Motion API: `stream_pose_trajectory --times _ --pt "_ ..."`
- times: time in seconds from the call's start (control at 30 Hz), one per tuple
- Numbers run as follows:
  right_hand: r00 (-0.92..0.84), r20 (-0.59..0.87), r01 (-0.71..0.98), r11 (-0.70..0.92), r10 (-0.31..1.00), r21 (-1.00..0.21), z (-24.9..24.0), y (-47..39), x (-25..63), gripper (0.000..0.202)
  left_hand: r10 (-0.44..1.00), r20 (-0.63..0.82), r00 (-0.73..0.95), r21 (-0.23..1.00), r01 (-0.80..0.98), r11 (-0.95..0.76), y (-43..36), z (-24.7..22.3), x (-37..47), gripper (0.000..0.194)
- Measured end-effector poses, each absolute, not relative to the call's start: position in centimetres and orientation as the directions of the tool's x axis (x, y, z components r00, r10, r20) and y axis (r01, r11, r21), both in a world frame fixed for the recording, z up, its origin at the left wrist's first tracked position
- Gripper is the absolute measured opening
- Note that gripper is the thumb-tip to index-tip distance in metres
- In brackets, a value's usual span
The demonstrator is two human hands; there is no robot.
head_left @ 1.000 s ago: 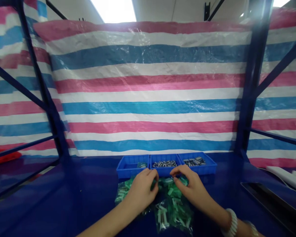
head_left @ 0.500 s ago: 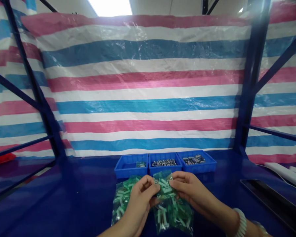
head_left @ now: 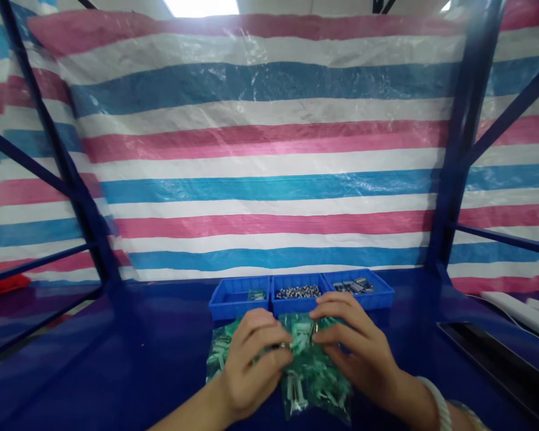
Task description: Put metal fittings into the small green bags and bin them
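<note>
It looks like a small-parts workshop to me: on the blue workbench (head_left: 170, 341) stand three plastic bins (head_left: 238, 311), two holding little metal pieces (head_left: 299, 291), with clear green-tinted packets (head_left: 295, 398) in front. Dark blue steel uprights (head_left: 459, 149) frame it, striped tarpaulin (head_left: 269, 227) screens the back, and a ceiling light panel (head_left: 202, 7) shines above

Three bins (head_left: 291, 306) stand side by side on the table (head_left: 161, 353) behind the bags (head_left: 295, 395), before the hanging sheet (head_left: 269, 225).
</note>
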State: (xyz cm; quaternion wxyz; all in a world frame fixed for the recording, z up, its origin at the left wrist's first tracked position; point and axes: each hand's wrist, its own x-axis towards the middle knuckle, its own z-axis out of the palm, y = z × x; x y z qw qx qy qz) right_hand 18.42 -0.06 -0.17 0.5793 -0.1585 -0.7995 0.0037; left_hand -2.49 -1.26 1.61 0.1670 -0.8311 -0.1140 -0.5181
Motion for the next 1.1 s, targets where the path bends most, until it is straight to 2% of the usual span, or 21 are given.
stream_pose_trajectory --times 0.03,0.1,0.2,0.27,0.33,0.4,0.47,0.5,0.57,0.67,0.8,0.9,1.1 --pt "-0.300 0.942 0.310 0.949 0.149 -0.051 -0.1 -0.5 18.6 0.027 -0.101 0.877 0.470 -0.302 0.374 -0.877 -1.4 1.8 -2.8 0.018" --pt "-0.319 0.947 0.381 0.921 0.041 0.088 0.0 -1.3 18.8 0.030 -0.217 0.849 0.482 -0.438 0.412 -0.799 -1.8 1.9 -3.4 0.019" --pt "-0.290 0.957 0.428 0.896 0.016 0.115 0.1 -1.9 18.8 0.029 -0.253 0.849 0.464 -0.481 0.478 -0.735 -2.1 1.9 -3.7 0.022" --pt "-0.269 0.962 0.410 0.909 0.037 0.080 0.3 -1.8 18.5 0.029 -0.207 0.851 0.483 -0.454 0.477 -0.753 -2.2 2.0 -3.5 0.021" --pt "-0.273 0.950 0.344 0.938 0.150 -0.049 0.4 -1.4 18.2 0.029 -0.082 0.886 0.456 -0.305 0.442 -0.844 -2.1 2.0 -2.9 0.017" --pt "-0.287 0.887 0.289 0.916 0.361 -0.279 0.3 -1.0 18.0 0.033 0.201 0.906 0.373 0.023 0.430 -0.902 -1.8 2.0 -2.4 0.018" --pt "-0.278 0.775 0.263 0.821 0.567 -0.506 0.1 -0.4 17.8 0.042 0.538 0.805 0.249 0.416 0.408 -0.812 -1.0 2.0 -2.2 0.016" --pt "-0.261 0.721 0.253 0.766 0.642 -0.591 0.0 -0.1 17.8 0.045 0.670 0.718 0.188 0.574 0.385 -0.723 -0.4 2.0 -2.4 0.013" --pt "-0.231 0.635 0.215 0.676 0.737 -0.705 -0.3 0.4 17.8 0.039 0.812 0.580 0.065 0.758 0.322 -0.567 1.1 2.3 -3.4 0.010" --pt "-0.174 0.560 0.158 0.585 0.810 -0.796 -0.6 1.1 17.9 0.027 0.826 0.531 -0.190 0.826 0.333 -0.455 4.0 2.9 -6.0 0.019" --pt "-0.131 0.519 0.136 0.533 0.845 -0.835 -0.5 1.4 18.0 0.021 0.790 0.526 -0.316 0.828 0.403 -0.390 7.6 3.3 -9.6 0.024" --pt "-0.136 0.507 0.145 0.523 0.851 -0.840 -0.4 1.3 17.9 0.018 0.799 0.516 -0.308 0.808 0.484 -0.335 9.1 2.6 -10.6 0.022" --pt "-0.155 0.496 0.166 0.518 0.854 -0.839 -0.8 1.5 17.8 0.017 0.860 0.486 -0.152 0.702 0.654 -0.281 8.9 1.5 -9.7 0.024"
